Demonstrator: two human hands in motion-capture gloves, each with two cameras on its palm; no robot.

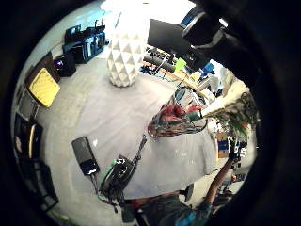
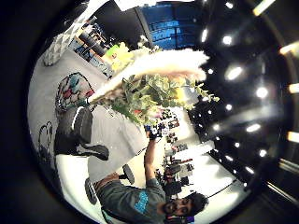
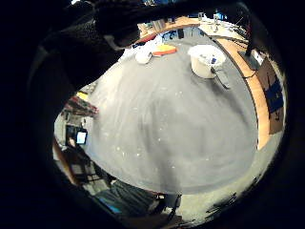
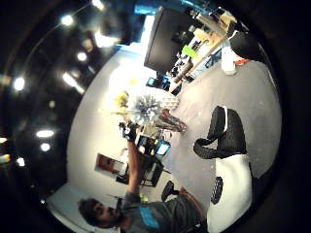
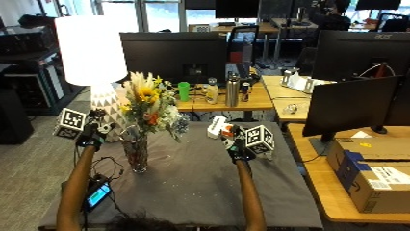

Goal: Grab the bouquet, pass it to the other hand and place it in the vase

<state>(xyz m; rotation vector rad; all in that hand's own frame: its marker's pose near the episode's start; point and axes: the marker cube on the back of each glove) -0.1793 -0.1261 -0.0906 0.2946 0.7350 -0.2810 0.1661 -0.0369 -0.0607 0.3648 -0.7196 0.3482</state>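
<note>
We see the left hand (image 5: 92, 134) raised beside the tall glass vase (image 5: 135, 153), apart from it, and as best we can judge its fingers are relaxed and grip nothing. The right hand (image 5: 236, 144) hovers over the grey cloth-covered table (image 5: 205, 187), well apart from the vase, also empty as far as we can tell. The bouquet of yellow and orange flowers, green leaves and pale plumes (image 5: 151, 107) stands in the vase, stems down, heads fanning above the rim, so we judge the task all but done. Behind stands a white faceted lamp (image 5: 102, 103); a small black device with a lit screen (image 5: 98, 194) lies near the table's edge. The risk we see is a top-heavy bunch: a hand brushing the blooms could tip the vase or pull stems out.
</note>
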